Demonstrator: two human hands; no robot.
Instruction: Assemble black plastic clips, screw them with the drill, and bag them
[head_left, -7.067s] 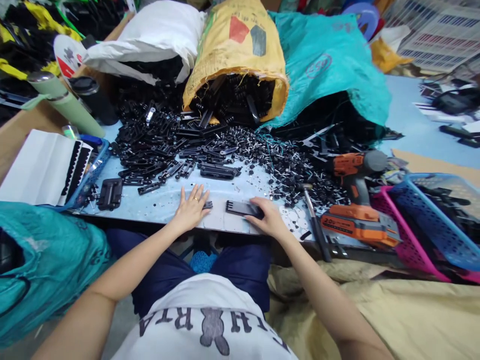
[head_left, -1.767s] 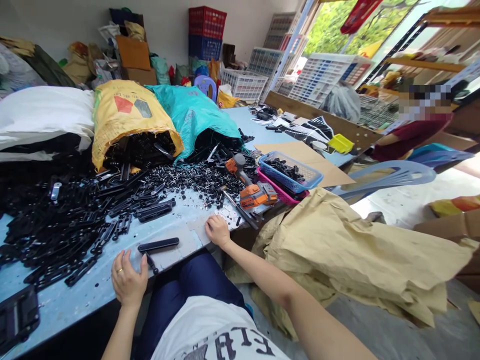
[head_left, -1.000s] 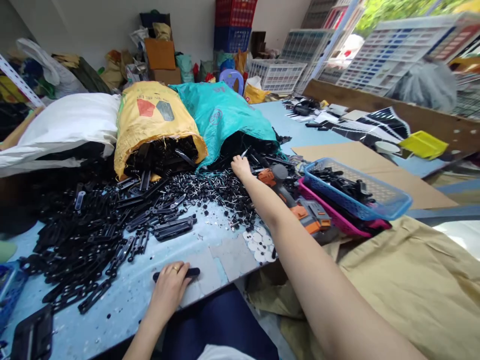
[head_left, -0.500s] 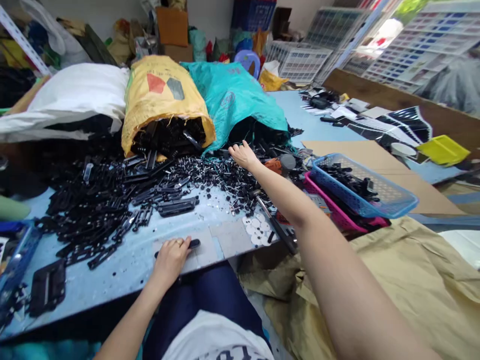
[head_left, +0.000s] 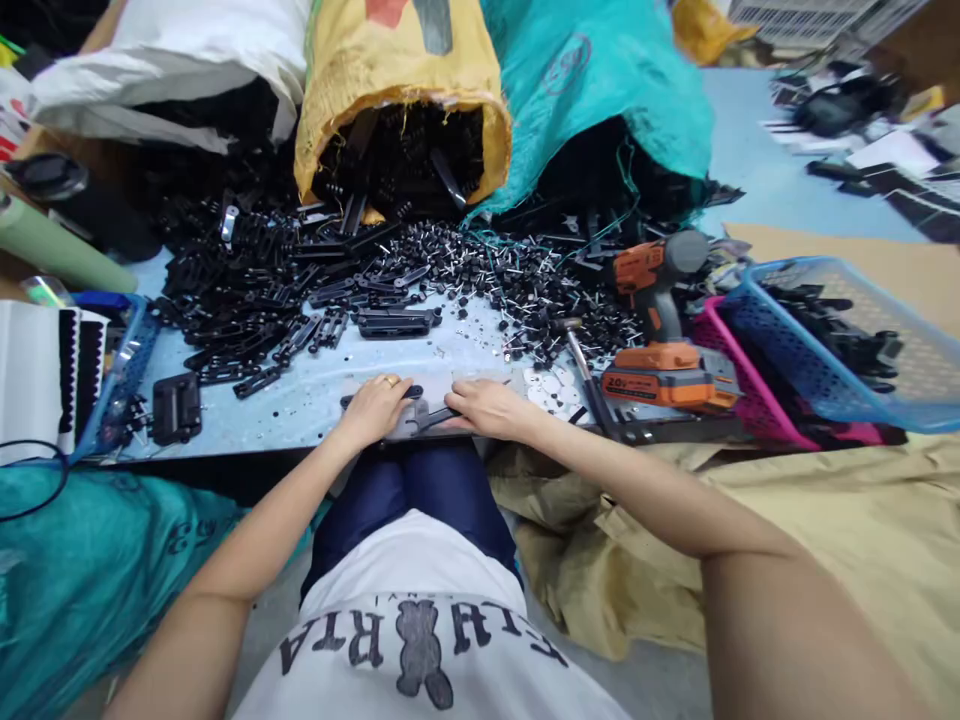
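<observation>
My left hand [head_left: 375, 408] rests at the table's front edge, closed over a narrow black plastic piece [head_left: 412, 392] whose rounded end sticks out past the fingers. Just to its right, my right hand [head_left: 491, 406] grips a slim dark part [head_left: 433, 420] that points left toward the other hand. Both hands are low over a grey flat patch [head_left: 405, 425] of the table. Beyond them lie a heap of black plastic parts [head_left: 232, 290] and a scatter of small black-headed screws [head_left: 517, 285]. Fingers cover much of both held pieces.
An orange cordless drill [head_left: 656, 375] stands right of a hammer [head_left: 585, 370]. Further right, a blue basket [head_left: 847, 290] of black parts sits over a pink one [head_left: 750, 370]. White [head_left: 180, 60], yellow [head_left: 405, 60] and teal [head_left: 600, 80] sacks line the back. White discs [head_left: 551, 390] lie near the right hand.
My right hand has drawn back from the teal sack's mouth to the front edge, beside the left hand, and now holds a dark part. The left stays on its black piece. The view tilts down.
</observation>
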